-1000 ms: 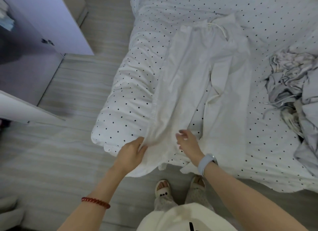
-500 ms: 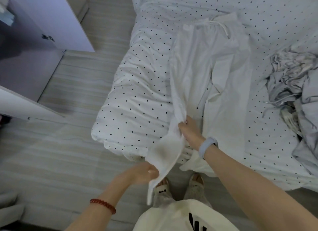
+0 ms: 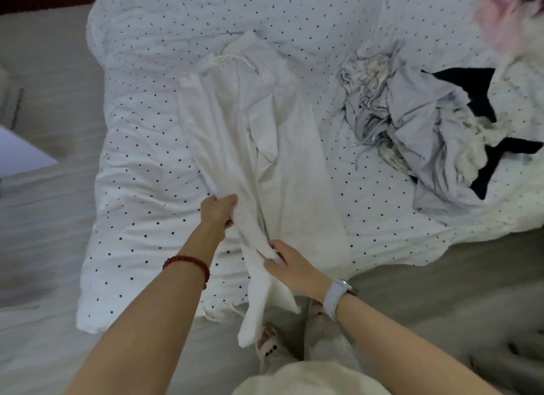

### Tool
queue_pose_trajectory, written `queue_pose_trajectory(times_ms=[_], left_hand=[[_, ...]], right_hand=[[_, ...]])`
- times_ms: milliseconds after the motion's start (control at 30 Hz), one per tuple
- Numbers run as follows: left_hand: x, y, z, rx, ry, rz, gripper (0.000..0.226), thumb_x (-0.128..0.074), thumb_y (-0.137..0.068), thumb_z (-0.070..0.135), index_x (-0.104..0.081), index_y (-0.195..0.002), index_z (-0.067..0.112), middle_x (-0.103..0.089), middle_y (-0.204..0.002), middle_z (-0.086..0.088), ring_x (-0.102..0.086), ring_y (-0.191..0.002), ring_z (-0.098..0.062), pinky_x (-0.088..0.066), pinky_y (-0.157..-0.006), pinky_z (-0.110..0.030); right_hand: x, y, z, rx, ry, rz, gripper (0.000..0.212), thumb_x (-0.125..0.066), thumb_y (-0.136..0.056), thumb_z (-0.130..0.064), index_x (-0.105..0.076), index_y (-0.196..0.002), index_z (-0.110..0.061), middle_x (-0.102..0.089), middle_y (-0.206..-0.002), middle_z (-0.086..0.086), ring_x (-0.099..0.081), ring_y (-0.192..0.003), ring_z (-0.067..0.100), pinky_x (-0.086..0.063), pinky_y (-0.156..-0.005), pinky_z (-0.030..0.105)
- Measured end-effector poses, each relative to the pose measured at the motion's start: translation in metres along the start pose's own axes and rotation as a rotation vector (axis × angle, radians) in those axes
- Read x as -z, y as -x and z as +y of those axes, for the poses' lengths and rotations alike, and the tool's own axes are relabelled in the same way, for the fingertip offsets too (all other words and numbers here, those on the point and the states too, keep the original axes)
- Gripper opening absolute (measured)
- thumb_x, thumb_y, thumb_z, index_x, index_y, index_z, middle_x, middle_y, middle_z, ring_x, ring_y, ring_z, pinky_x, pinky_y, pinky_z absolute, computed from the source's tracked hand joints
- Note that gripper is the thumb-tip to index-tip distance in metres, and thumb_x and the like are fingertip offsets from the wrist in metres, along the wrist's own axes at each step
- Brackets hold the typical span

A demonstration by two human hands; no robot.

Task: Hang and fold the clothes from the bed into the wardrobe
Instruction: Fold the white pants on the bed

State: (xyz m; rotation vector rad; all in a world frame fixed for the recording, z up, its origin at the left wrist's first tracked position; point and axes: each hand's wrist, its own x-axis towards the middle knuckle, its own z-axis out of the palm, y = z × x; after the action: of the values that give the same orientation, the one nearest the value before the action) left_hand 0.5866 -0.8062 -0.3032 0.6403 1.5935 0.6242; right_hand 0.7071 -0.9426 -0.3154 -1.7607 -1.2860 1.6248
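Your left hand (image 3: 219, 207) and right hand (image 3: 284, 260) both pinch one leg of the white trousers (image 3: 265, 130) — spread across the dotted bed (image 3: 141, 159).

trousers (image 3: 282, 147): I see soft white cloth, matt and creased.
bed cover (image 3: 141, 188): white dotted cloth, puffy and wrinkled.
grey clothes (image 3: 421, 130): thin, crumpled cloth.
bracelet (image 3: 188, 262): shiny red beads.
watch strap (image 3: 334, 299): smooth, pale, rubbery.
floor (image 3: 44, 218): smooth, pale wood look.

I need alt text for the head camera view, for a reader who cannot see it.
Both hands grip one leg of white drawstring trousers spread on a polka-dot white duvet: left hand higher up, right hand nearer the hem. A crumpled pile of grey and black clothes lies to the right.
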Motion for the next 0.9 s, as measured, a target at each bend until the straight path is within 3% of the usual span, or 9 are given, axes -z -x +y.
queue_pose_trajectory(times_ms=[67, 133, 233, 367, 467, 533, 633, 767, 900], left_hand=[[-0.012, -0.002, 0.011, -0.233, -0.120, 0.176, 0.005, -0.051, -0.086, 0.003, -0.052, -0.089, 0.008, -0.053, -0.074, -0.002, -0.053, -0.073, -0.022, -0.045, -0.061, -0.028], [-0.018, 0.000, 0.025, -0.483, -0.261, 0.296, 0.021, -0.045, -0.087, 0.004, -0.040, -0.069, 0.014, -0.039, -0.060, 0.001, -0.039, -0.057, -0.016, -0.035, -0.056, -0.026], [-0.047, 0.009, 0.033, -0.689, -0.359, 0.269, 0.027, -0.044, -0.090, 0.006, -0.035, -0.065, 0.014, -0.030, -0.055, 0.003, -0.026, -0.049, -0.011, -0.027, -0.048, -0.023], [-0.095, 0.010, 0.031, -0.793, -0.544, 0.083, 0.029, -0.048, -0.093, 0.013, -0.037, -0.066, 0.012, -0.037, -0.059, 0.001, -0.037, -0.055, -0.016, -0.026, -0.055, -0.028], [-0.133, 0.009, 0.029, -0.719, -0.732, -0.279, 0.013, -0.047, -0.094, 0.023, -0.054, -0.090, 0.014, -0.057, -0.091, -0.004, -0.054, -0.095, -0.028, -0.034, -0.075, -0.023], [-0.145, 0.007, 0.025, -0.625, -0.847, -0.413, 0.035, -0.044, -0.092, 0.038, -0.059, -0.108, 0.011, -0.060, -0.111, -0.001, -0.050, -0.111, -0.023, -0.033, -0.091, -0.023], [-0.146, 0.001, 0.023, -0.557, -0.809, -0.281, 0.034, -0.043, -0.098, 0.021, -0.056, -0.128, 0.010, -0.052, -0.135, -0.007, -0.047, -0.125, -0.021, -0.032, -0.100, -0.024], [-0.129, -0.011, 0.025, -0.490, -0.705, -0.066, 0.031, -0.041, -0.096, 0.011, -0.062, -0.119, 0.010, -0.060, -0.123, -0.005, -0.054, -0.113, -0.022, -0.040, -0.096, -0.029], [-0.107, -0.028, 0.040, -0.336, -0.430, 0.103, 0.026, -0.041, -0.093, 0.010, -0.062, -0.108, 0.011, -0.063, -0.110, -0.008, -0.059, -0.104, -0.027, -0.047, -0.095, -0.041]], right_hand=[[0.015, 0.005, 0.005, 0.013, 0.029, 0.019, 0.018, -0.043, -0.093, -0.011, -0.046, -0.110, -0.014, -0.051, -0.092, 0.001, -0.048, -0.078, 0.015, -0.039, -0.065, 0.021], [0.026, 0.006, 0.009, 0.016, 0.077, 0.036, 0.017, -0.041, -0.089, -0.005, -0.045, -0.102, -0.016, -0.049, -0.086, -0.002, -0.045, -0.074, 0.013, -0.036, -0.062, 0.018], [0.048, 0.012, 0.022, -0.038, 0.070, 0.151, 0.022, -0.040, -0.088, -0.002, -0.041, -0.076, -0.019, -0.043, -0.072, -0.004, -0.039, -0.062, 0.007, -0.030, -0.055, 0.015], [0.075, 0.010, 0.053, -0.187, 0.017, 0.347, 0.033, -0.033, -0.093, -0.001, -0.032, -0.065, -0.018, -0.036, -0.064, -0.003, -0.032, -0.054, 0.008, -0.030, -0.046, 0.014], [0.101, 0.001, 0.082, -0.340, 0.019, 0.388, 0.028, -0.029, -0.096, -0.003, -0.047, -0.077, -0.015, -0.047, -0.078, 0.000, -0.041, -0.066, 0.011, -0.031, -0.055, 0.015], [0.117, -0.007, 0.093, -0.425, 0.022, 0.362, 0.025, -0.032, -0.097, -0.007, -0.054, -0.110, -0.006, -0.056, -0.108, 0.009, -0.051, -0.092, 0.021, -0.038, -0.075, 0.021], [0.133, -0.020, 0.097, -0.427, 0.019, 0.327, 0.036, -0.032, -0.098, -0.012, -0.043, -0.132, -0.010, -0.049, -0.132, 0.010, -0.049, -0.118, 0.025, -0.036, -0.085, 0.020], [0.143, -0.042, 0.081, -0.290, 0.024, 0.263, 0.039, -0.042, -0.095, -0.021, -0.040, -0.134, -0.014, -0.050, -0.127, 0.007, -0.053, -0.110, 0.022, -0.043, -0.090, 0.028], [0.156, -0.074, 0.040, -0.066, 0.022, 0.258, 0.037, -0.047, -0.093, -0.021, -0.042, -0.130, -0.016, -0.052, -0.125, 0.006, -0.054, -0.104, 0.020, -0.045, -0.088, 0.029]])
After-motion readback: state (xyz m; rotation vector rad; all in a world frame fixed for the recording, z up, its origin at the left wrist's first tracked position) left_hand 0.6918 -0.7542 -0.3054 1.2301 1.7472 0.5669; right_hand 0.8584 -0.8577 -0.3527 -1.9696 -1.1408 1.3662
